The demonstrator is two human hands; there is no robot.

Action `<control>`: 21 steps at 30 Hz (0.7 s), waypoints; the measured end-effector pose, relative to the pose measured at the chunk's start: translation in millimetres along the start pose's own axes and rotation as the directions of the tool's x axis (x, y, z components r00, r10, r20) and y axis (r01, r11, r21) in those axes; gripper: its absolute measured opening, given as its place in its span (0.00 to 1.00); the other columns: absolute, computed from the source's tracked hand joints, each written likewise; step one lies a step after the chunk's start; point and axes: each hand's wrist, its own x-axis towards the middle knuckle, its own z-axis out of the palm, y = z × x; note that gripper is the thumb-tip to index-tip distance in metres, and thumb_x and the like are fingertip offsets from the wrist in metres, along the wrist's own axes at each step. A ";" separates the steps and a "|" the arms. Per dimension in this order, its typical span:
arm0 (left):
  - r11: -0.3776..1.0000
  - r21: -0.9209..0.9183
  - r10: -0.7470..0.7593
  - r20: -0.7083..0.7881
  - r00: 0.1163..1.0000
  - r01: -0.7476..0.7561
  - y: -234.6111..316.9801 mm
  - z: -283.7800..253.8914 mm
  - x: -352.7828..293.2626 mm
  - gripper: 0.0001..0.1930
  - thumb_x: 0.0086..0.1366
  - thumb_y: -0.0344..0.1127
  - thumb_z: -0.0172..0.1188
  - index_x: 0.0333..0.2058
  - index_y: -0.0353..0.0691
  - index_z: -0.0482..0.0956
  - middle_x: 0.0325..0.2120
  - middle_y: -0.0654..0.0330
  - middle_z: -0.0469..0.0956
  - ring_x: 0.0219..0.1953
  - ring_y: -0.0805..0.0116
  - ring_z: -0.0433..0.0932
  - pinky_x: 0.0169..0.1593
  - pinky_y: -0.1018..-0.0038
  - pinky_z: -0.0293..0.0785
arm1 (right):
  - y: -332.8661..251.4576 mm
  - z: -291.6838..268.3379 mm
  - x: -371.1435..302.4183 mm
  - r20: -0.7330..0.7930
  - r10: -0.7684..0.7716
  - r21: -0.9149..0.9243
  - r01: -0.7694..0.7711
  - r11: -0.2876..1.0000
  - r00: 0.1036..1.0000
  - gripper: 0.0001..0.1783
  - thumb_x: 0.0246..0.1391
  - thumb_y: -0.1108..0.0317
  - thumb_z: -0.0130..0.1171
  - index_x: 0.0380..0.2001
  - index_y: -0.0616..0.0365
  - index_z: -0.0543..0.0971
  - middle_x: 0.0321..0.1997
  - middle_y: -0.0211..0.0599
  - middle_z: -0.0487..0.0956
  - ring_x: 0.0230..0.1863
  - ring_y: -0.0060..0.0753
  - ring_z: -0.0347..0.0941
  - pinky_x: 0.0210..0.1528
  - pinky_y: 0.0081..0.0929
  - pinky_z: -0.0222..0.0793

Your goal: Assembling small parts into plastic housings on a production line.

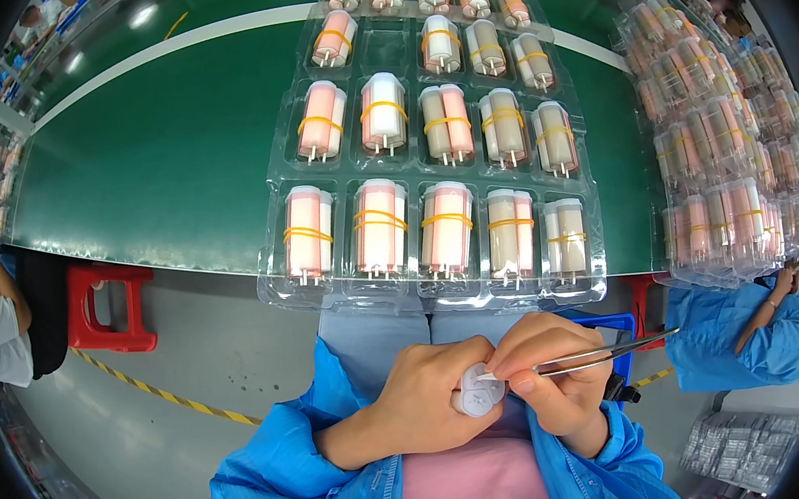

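My left hand (404,393) is closed around a whitish bundle of cylinders (478,400), its round ends turned up toward me. My right hand (557,369) meets it from the other side, thumb and index finger pinched at a small white pin on the bundle's end. Metal tweezers (616,351) lie in the right hand, their tips pointing away to the right. Just beyond both hands stands a clear plastic tray (346,291). It holds rows of pink, white and grey cylinder bundles (376,228), each bound with a yellow rubber band, pins toward me.
The tray rests on a green worktop (152,177) and overhangs its near edge. Stacked filled trays (712,152) rise at the right. A co-worker in blue (744,332) sits at the right, another person (3,326) at the left. A red stool (112,306) stands left.
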 end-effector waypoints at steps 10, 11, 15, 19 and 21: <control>1.000 0.000 -0.007 0.009 1.000 0.007 -0.6 0.5 0.3 0.11 0.45 0.31 0.64 0.27 0.39 0.72 0.18 0.54 0.74 0.20 0.51 0.75 0.22 0.64 0.69 | 2.6 -0.3 -0.9 -0.004 -0.019 -0.022 0.019 1.000 1.000 0.05 0.44 0.77 0.63 0.27 0.66 0.79 0.26 0.43 0.79 0.25 0.29 0.74 0.27 0.22 0.70; 1.000 0.001 -0.010 0.010 1.000 0.010 -0.7 0.5 0.4 0.11 0.46 0.31 0.64 0.27 0.39 0.72 0.18 0.54 0.74 0.20 0.51 0.75 0.22 0.64 0.69 | 3.3 0.0 -1.1 -0.006 -0.020 -0.020 0.020 1.000 1.000 0.05 0.44 0.77 0.63 0.27 0.66 0.79 0.26 0.43 0.79 0.25 0.30 0.74 0.27 0.22 0.70; 1.000 -0.005 -0.013 0.007 1.000 0.013 -0.9 0.9 -0.3 0.11 0.46 0.32 0.64 0.27 0.39 0.72 0.18 0.54 0.74 0.20 0.51 0.75 0.22 0.64 0.69 | 5.8 0.6 -2.4 -0.012 -0.020 0.006 0.020 1.000 1.000 0.05 0.44 0.78 0.62 0.27 0.66 0.78 0.27 0.43 0.79 0.25 0.30 0.74 0.27 0.22 0.70; 1.000 -0.005 -0.014 0.005 1.000 0.014 -1.5 1.5 -0.9 0.11 0.46 0.31 0.64 0.27 0.39 0.72 0.18 0.54 0.74 0.20 0.51 0.75 0.22 0.64 0.69 | 6.0 1.1 -2.8 -0.027 -0.020 0.043 0.021 0.999 0.999 0.05 0.44 0.78 0.62 0.28 0.67 0.78 0.27 0.44 0.79 0.26 0.30 0.74 0.27 0.23 0.70; 1.000 -0.008 -0.015 0.007 1.000 0.015 -1.3 1.5 -1.0 0.11 0.46 0.31 0.64 0.27 0.39 0.72 0.18 0.54 0.74 0.20 0.51 0.75 0.22 0.63 0.69 | 5.9 1.2 -3.2 -0.033 -0.023 0.045 0.025 0.999 0.999 0.05 0.44 0.77 0.62 0.28 0.67 0.78 0.27 0.44 0.79 0.26 0.30 0.74 0.27 0.23 0.70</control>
